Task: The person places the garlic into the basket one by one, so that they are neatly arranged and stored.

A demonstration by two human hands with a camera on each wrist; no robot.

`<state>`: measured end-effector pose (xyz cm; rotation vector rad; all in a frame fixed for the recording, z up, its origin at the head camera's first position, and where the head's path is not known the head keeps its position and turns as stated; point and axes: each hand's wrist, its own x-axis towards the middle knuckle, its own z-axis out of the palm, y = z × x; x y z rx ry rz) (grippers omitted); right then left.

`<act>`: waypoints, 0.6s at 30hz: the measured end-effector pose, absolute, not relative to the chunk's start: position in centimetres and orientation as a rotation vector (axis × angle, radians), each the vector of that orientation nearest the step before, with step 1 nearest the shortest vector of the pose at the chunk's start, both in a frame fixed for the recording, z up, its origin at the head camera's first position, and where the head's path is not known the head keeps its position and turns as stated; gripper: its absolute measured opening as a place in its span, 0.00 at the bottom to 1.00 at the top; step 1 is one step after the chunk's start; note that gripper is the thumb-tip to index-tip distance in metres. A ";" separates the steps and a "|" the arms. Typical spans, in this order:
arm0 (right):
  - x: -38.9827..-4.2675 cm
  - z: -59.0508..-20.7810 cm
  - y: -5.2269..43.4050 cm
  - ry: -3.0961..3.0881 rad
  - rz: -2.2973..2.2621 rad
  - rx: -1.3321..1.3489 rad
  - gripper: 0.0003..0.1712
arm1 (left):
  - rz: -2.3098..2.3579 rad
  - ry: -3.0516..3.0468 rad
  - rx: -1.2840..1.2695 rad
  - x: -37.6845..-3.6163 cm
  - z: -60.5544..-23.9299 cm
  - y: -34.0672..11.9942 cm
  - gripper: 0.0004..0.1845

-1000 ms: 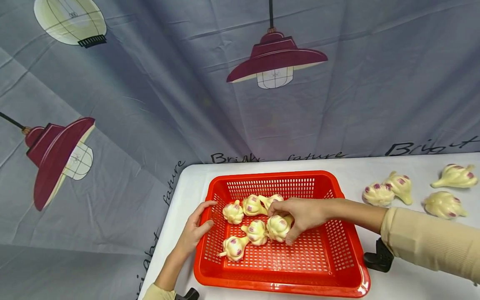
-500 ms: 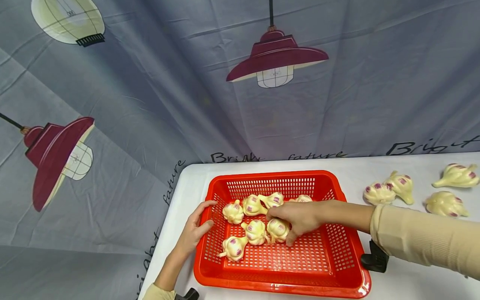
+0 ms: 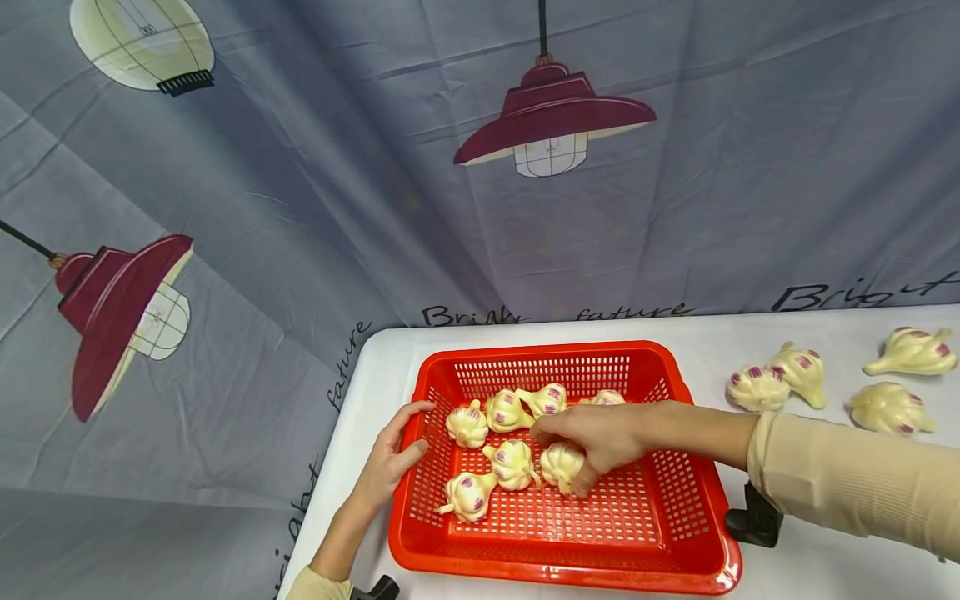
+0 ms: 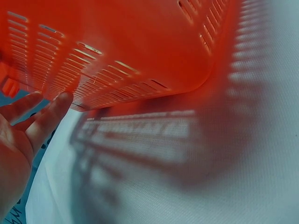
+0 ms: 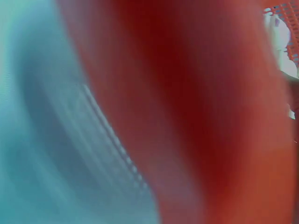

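Observation:
In the head view, a red slotted plastic basket (image 3: 555,581) stands on a white-covered table and holds several cream garlic bulbs with purple marks. My right hand (image 3: 600,433) reaches into it from the right and grips a garlic bulb (image 3: 561,465) between thumb and fingers, low near the basket floor. Beside that bulb lies another bulb (image 3: 513,464). My left hand (image 3: 387,462) is at the basket's left rim, its fingers and thumb spread. In the left wrist view, these extended fingers (image 4: 51,114) reach the basket's outer wall (image 4: 140,42).
On the table right of the basket lie a pair of touching garlic bulbs (image 3: 759,388) and two more, including one bulb (image 3: 891,409) nearer the front. A grey curtain (image 3: 480,233) printed with lamps hangs behind. The basket's blurred red side fills most of the right wrist view.
My right hand has lowered slightly, and the gripped garlic bulb has turned and shifted a little toward me. A bulb behind this hand has come into view. The left hand stays put.

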<state>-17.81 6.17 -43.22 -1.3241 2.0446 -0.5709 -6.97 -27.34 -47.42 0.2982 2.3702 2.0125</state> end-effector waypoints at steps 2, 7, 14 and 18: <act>-17.8 -42.9 6.4 2.037 -0.591 -1.304 0.45 | 2.010 2.373 0.297 -7.0 -47.4 -27.2 0.27; -18.0 -41.6 6.7 2.014 -0.639 -1.258 0.46 | 2.021 2.367 0.293 -6.9 -47.5 -27.2 0.27; -18.1 -38.4 7.5 2.027 -0.809 -1.328 0.41 | 2.020 2.363 0.279 -6.9 -47.4 -27.0 0.27; -18.1 -35.8 7.9 1.946 -1.078 -1.297 0.37 | 2.016 2.366 0.278 -6.9 -47.3 -27.1 0.27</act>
